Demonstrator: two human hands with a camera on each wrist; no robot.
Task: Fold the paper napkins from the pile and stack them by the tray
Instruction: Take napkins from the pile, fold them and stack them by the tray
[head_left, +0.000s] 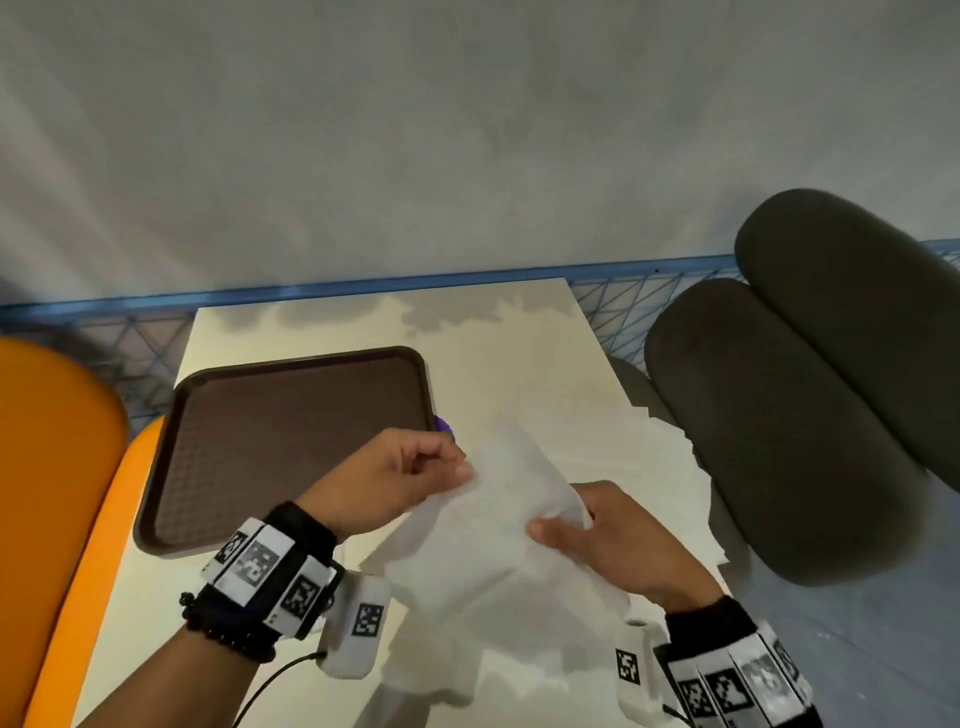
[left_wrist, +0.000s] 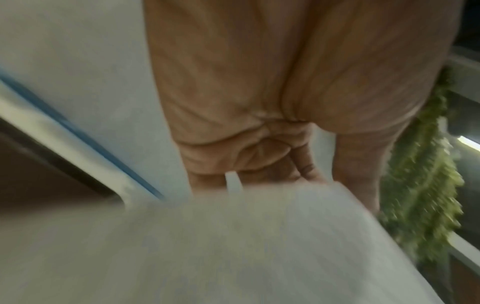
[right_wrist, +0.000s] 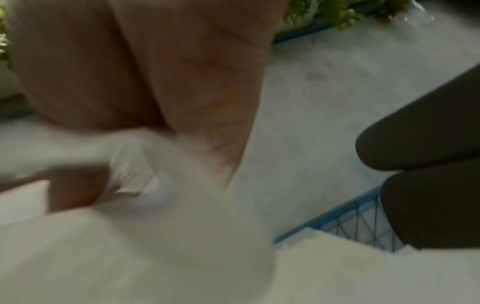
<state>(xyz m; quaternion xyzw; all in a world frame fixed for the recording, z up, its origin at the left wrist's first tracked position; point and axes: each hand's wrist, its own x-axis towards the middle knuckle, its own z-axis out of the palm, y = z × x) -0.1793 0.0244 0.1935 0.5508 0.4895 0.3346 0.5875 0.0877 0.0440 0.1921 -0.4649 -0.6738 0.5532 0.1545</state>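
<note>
Orange seat (head_left: 47, 467) at far left; brown tray (head_left: 291, 431) on the pale table (head_left: 519, 353). Left hand (head_left: 395, 483), fingers curled, pinches one edge of the white paper napkin (head_left: 493, 540) held above the table, just right of the tray. Right hand (head_left: 618, 540) grips its opposite edge; napkin pile (head_left: 670, 457) beyond, dark cushioned chair (head_left: 810, 395) at right.

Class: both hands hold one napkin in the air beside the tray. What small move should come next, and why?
Probably bring the left hand toward the right hand so the napkin doubles over. Both hands pinch opposite edges, the sheet is lifted and already bowing between them, not yet folded flat.
</note>
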